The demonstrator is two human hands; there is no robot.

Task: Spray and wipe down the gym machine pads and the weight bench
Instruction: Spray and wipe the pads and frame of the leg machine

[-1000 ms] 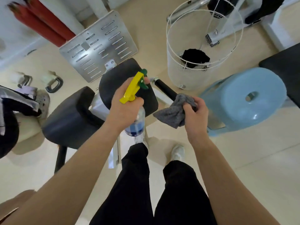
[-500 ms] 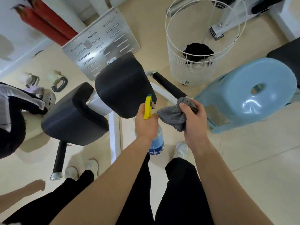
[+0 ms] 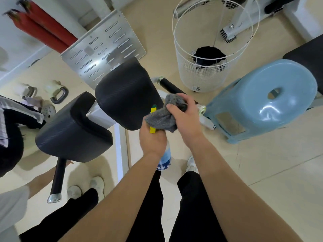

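My left hand (image 3: 153,138) grips a spray bottle (image 3: 164,158) with a yellow trigger and a blue-labelled body, held upright just right of the machine. My right hand (image 3: 185,117) clutches a bunched grey cloth (image 3: 163,118) that drapes over the trigger head and hides most of it. Two black machine pads sit on a white frame: the upper pad (image 3: 125,95) lies directly left of my hands, the lower pad (image 3: 73,130) further left. A black padded bar (image 3: 172,86) runs behind my right hand.
A light blue plastic stool (image 3: 272,100) stands to the right, a white wire basket (image 3: 206,67) with dark contents behind it. A slotted metal plate (image 3: 103,48) leans at the back. Kettlebells (image 3: 57,93) sit on the floor at left. Another person's legs and shoes (image 3: 83,189) stand lower left.
My left hand has lowered the bottle and pulled it toward my right hand. The cloth has moved left over the trigger. The view has shifted, showing another person at lower left.
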